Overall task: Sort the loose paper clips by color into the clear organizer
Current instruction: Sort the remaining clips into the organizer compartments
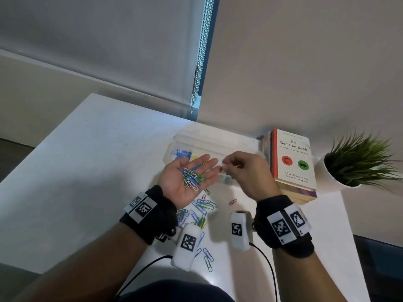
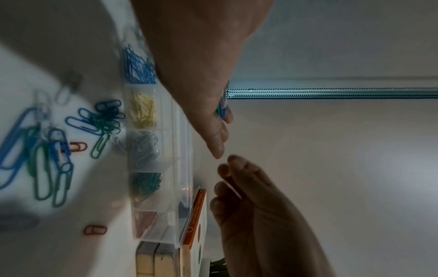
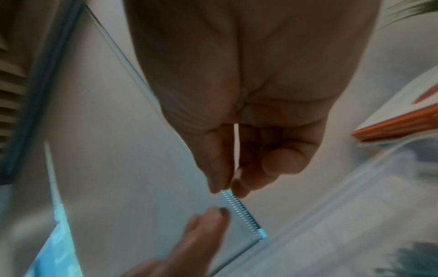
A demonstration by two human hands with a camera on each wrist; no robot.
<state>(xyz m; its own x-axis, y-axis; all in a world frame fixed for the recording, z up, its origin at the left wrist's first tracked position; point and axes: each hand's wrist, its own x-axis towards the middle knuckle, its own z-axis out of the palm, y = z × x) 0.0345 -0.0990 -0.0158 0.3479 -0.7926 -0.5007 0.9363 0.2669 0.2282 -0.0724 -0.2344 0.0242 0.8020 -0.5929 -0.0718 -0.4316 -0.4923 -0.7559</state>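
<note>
Left hand (image 1: 187,179) flat, fingers spread, cupping mixed paper clips (image 1: 192,177) | right hand (image 1: 246,171) fingers pinched, contents unclear, above clear organizer (image 2: 166,168) | clips light, slippery, tangle-prone: pinch one loop.

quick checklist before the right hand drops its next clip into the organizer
1. Left hand flat, palm up, clips in palm resting steady: ok.
2. Right hand pinching a single clip: cannot tell, fingertips meet but the clip is not clear.
3. Clear organizer open, compartments reachable: ok.
4. Compartments hold one color each, blue, yellow, white, green: ok.
5. Loose clips on the table all sorted: not ok, a pile remains.
</note>
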